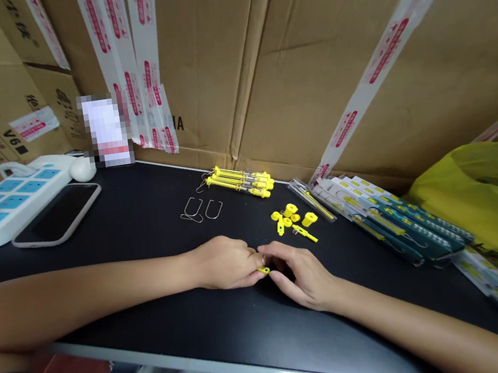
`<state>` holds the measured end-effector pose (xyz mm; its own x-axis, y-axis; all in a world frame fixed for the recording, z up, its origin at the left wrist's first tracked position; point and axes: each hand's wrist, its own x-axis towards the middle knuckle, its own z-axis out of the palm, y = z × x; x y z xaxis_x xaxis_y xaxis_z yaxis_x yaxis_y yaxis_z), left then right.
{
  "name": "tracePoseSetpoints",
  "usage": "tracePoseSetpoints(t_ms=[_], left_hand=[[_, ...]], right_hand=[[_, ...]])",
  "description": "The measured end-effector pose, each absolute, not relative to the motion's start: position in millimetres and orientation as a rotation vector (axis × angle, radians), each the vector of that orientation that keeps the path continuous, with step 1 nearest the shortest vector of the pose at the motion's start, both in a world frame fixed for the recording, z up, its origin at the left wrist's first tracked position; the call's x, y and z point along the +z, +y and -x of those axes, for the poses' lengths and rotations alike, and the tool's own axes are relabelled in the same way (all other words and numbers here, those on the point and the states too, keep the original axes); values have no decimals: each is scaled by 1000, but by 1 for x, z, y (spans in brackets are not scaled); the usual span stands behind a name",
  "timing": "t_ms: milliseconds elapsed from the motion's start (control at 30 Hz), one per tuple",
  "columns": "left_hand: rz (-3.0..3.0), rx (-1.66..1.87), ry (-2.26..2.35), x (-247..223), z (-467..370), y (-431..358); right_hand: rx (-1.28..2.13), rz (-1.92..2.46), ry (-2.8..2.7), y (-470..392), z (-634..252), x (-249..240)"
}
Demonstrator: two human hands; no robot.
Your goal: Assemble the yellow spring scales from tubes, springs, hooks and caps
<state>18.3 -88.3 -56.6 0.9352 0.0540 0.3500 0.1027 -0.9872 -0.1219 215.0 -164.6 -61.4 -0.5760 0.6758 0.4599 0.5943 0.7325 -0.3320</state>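
Over the near middle of the table, my left hand (pixel 227 263) is closed in a pinch on a small yellow plastic piece (pixel 264 270) with a hole in its end. A thin bent wire (pixel 264 261) shows just above that piece, partly hidden by the fingers. My right hand (pixel 305 271) is curled close by, its thumb and index finger apart on either side of the piece's tip. Whether its fingertips touch the wire I cannot tell. Loose yellow plastic parts (pixel 290 210) lie beyond my right hand. Bent metal wires (pixel 214 208) rest flat beyond my left hand.
Yellow rods with metal hooks (pixel 239 181) are bundled near the cardboard wall (pixel 333 63). Packaged cards (pixel 388 222) are stacked at right beside a yellow bag (pixel 468 199). A phone (pixel 58 214) and a white power strip (pixel 19 197) sit at left. The black table (pixel 232 328) ends in a metal-edged front.
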Motion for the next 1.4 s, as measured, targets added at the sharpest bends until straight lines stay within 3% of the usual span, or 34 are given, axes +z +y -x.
tracePoseSetpoints(t_ms=[167,333,733,1033,1400], left_hand=[[2983,-592,-95,-58,-18,-86],[2965,-634,-109,-59,-19,-85],[2985,-541,-279,-60,-19,-87],[2949,-547,-326,-59,-20,-89],[2973,-487,-264,-56,-21,-89]], right_hand=[[276,1040,-2271,-165,-215,-63],[158,1048,-2336,-164,-211,-62],[-576,1098,-2471,-167,-206,-56],[-717,1070,-2471,-168,-204,-51],[-644,1143,-2478,-165,-207,-53]])
